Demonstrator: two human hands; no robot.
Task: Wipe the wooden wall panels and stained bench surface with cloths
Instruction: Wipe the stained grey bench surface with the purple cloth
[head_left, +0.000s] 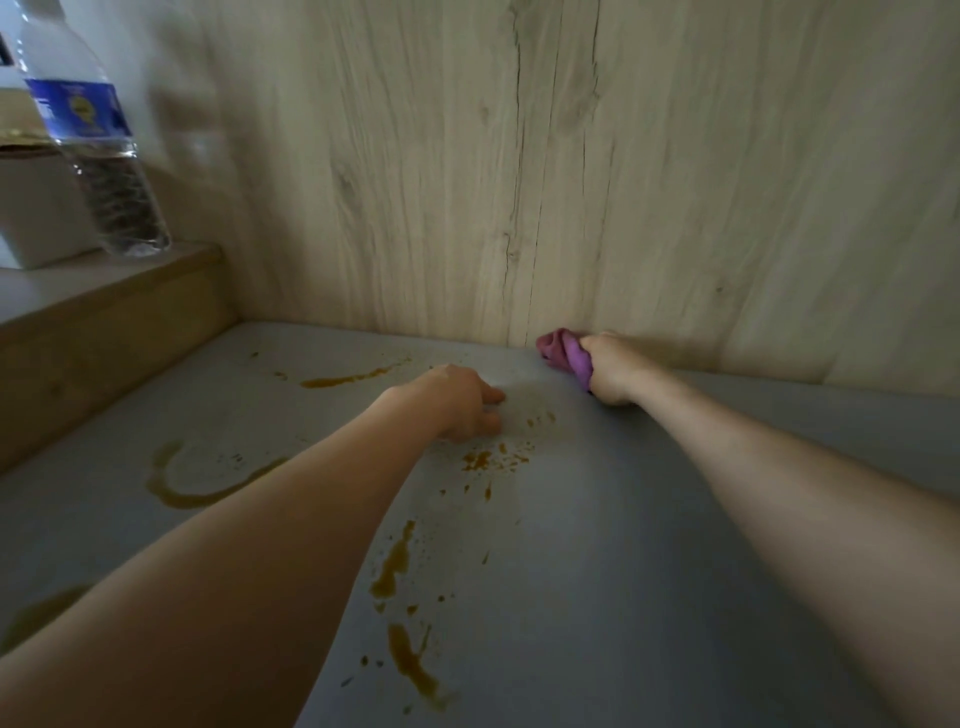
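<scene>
Purple crumpled cloth (563, 354) bunched in the right hand (613, 369), centre-right, against the pale wooden wall panel (675, 182). Left hand (462, 405), fingers curled, empty, rests on the brown-stained grey bench surface (597, 545).

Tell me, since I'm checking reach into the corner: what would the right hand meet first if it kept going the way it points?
Most likely the wooden wall panel. The right hand grips a purple cloth low by the panel's foot, so the cloth would press in first; any gap is hard to judge.

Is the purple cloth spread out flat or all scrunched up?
Scrunched up. The purple cloth bulges in a wad from the right hand, beside the wooden wall panel.
</scene>
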